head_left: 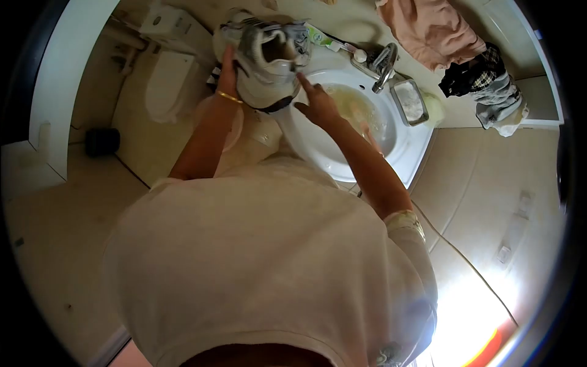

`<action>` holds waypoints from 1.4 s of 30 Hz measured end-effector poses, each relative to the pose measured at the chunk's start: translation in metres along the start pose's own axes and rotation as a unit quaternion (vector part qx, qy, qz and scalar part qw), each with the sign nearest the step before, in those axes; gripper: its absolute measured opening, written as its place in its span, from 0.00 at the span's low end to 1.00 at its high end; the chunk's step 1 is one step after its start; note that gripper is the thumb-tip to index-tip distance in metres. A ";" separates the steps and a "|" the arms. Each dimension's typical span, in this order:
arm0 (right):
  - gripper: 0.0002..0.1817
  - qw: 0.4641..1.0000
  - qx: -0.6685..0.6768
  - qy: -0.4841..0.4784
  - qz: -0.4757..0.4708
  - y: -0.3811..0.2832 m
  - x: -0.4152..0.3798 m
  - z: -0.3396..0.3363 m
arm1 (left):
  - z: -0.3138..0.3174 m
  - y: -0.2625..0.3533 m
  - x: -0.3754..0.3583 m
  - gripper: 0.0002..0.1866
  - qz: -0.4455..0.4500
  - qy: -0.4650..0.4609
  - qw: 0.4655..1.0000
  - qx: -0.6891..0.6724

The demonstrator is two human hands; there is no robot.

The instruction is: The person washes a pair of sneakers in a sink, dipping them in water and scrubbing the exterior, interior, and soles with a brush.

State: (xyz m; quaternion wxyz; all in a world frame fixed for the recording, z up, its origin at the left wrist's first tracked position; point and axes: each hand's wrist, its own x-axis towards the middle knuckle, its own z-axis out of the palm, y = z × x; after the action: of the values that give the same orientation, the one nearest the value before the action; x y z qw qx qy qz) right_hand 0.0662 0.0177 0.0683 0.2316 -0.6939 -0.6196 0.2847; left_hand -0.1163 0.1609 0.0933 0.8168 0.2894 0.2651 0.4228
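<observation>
A white and grey sneaker is held up at the left edge of the washbasin, its opening facing up. My left hand grips it along its left side, fingers partly hidden by the shoe. On the other side, my right hand has its fingers spread, the index fingertip right at the shoe's edge. Behind the held one, more grey and white shoe shows. The white washbasin below my right forearm holds cloudy yellowish water.
A chrome faucet stands at the basin's back, beside a metal soap dish. A green and white tube lies on the back rim. Clothes hang at the upper right. To the left is a white toilet; a pinkish basin sits below my left forearm.
</observation>
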 end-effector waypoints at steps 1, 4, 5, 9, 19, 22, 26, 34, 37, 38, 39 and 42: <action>0.42 1.000 0.003 -0.010 -0.007 -0.011 0.016 0.004 | -0.008 0.007 0.001 0.32 0.005 -0.005 1.000 -0.016; 0.39 1.000 0.022 -0.006 0.020 -0.014 0.054 0.030 | -0.041 0.022 0.003 0.32 0.005 -0.032 0.997 -0.068; 0.36 1.000 -0.006 -0.012 0.026 -0.010 0.063 0.035 | -0.054 0.021 0.005 0.32 0.007 -0.026 0.997 -0.066; 0.24 0.994 -0.084 -0.046 0.053 0.003 0.067 0.029 | -0.080 0.013 0.010 0.30 -0.009 0.030 0.997 -0.076; 0.17 0.999 -0.019 0.025 0.007 0.070 -0.080 -0.016 | -0.070 -0.039 0.009 0.27 -0.187 0.047 0.980 -0.050; 0.17 0.997 0.000 0.013 0.079 0.066 -0.112 -0.031 | -0.072 -0.065 0.026 0.24 -0.226 -0.011 0.970 -0.083; 0.17 0.987 -0.005 0.027 0.159 0.077 -0.136 -0.030 | -0.065 -0.085 0.051 0.25 -0.242 0.039 0.969 -0.037; 0.17 0.979 -0.057 0.079 0.181 0.074 -0.133 -0.015 | -0.122 -0.108 0.116 0.30 -0.321 0.062 0.942 0.077; 0.20 0.976 -0.046 0.084 0.193 0.069 -0.123 -0.002 | -0.075 -0.084 0.100 0.30 -0.297 0.117 0.916 0.244; 0.21 0.976 -0.040 0.080 0.199 0.062 -0.121 -0.002 | -0.058 -0.074 0.093 0.29 -0.276 0.143 0.888 0.338; 0.22 0.975 -0.035 0.078 0.204 0.059 -0.120 -0.002 | -0.050 -0.070 0.090 0.29 -0.251 0.166 0.852 0.429; 0.27 0.978 0.013 0.111 0.178 0.060 -0.120 0.001 | -0.069 -0.069 0.099 0.27 -0.095 0.211 0.720 0.654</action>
State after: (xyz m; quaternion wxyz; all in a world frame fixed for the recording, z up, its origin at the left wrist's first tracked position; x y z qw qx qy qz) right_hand 0.1012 -0.1093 0.0405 0.2530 -0.8173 -0.4530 0.2506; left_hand -0.0761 0.2288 -0.0209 0.3831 0.6280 0.6675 0.1153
